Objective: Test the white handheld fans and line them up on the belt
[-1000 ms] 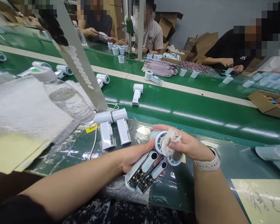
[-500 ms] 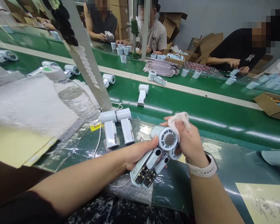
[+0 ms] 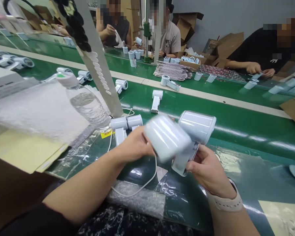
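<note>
Right of the bottle (image 3: 88, 106), the left hand (image 3: 135, 144) clasps a blurred device (image 3: 167, 138) and the right hand (image 3: 207, 172) grips a second device (image 3: 196, 126) by its handle. Just beside the bottle, two more devices (image 3: 119, 123) lie on the surface (image 3: 245, 170).

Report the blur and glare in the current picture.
Head view: the pale blue device at the left hand is smeared, likely by motion; head view: the second device, in the right hand, looks crisper; head view: bright glare streaks cross the green surface.
</note>
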A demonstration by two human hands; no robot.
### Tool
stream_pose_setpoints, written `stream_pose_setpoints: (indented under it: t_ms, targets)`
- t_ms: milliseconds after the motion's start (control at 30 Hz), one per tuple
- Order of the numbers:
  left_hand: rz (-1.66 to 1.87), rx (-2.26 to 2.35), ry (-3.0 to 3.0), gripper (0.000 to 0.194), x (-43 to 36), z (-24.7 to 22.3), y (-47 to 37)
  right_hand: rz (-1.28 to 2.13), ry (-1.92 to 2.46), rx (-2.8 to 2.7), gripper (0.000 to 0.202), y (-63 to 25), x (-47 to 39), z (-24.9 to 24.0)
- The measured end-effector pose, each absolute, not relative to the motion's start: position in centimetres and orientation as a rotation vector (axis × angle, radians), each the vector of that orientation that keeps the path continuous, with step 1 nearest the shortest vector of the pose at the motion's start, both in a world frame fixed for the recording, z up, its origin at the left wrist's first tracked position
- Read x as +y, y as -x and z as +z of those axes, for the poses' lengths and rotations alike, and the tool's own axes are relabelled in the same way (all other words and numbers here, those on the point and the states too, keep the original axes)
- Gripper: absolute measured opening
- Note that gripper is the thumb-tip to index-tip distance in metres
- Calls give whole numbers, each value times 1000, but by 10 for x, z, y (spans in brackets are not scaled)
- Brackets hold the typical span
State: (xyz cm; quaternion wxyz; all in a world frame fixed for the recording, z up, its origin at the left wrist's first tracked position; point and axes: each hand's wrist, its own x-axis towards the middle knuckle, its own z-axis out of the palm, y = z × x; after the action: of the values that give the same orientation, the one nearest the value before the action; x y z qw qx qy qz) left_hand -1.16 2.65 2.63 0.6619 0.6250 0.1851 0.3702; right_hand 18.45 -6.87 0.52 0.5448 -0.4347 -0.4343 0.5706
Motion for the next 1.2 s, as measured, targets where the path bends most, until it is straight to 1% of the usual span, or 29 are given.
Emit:
stream_pose_setpoints:
  t_ms: [67, 100, 167, 267, 300, 400, 533, 633, 933, 1100, 1200]
  targets:
    - [899, 414, -1191, 39, 33, 18, 9, 1290, 1026, -899, 56, -186, -65, 5]
    - [905, 387, -1093, 39, 34, 14, 7, 1268, 1020, -848, 54, -186, -63, 5]
    - [869, 328, -971, 36, 33, 11, 4, 1284, 994, -794, 41, -184, -61, 4]
    - [799, 279, -966, 56, 26, 14, 3, 1339, 960, -819, 26, -182, -62, 5]
    - [779, 259, -993, 58, 23, 16, 3, 1337, 952, -835, 25, -182, -63, 6]
    - [745, 236, -1072, 51, 19, 18, 3, 1339, 924, -865, 26, -183, -65, 9]
    - [783, 314, -1100, 43, 19, 15, 1, 1345, 969, -843, 29, -183, -65, 9]
    - [792, 356, -1116, 40, 18, 13, -2, 1343, 1014, -793, 33, -182, -62, 7]
    - [768, 293, -1058, 41, 16, 14, -2, 1419, 1005, -801, 31, -178, -60, 2]
    - [764, 275, -1054, 47, 15, 13, -3, 1385, 1004, -843, 30, -177, -62, 7]
    - [765, 316, -1063, 44, 16, 13, -4, 1370, 1018, -856, 29, -176, -62, 8]
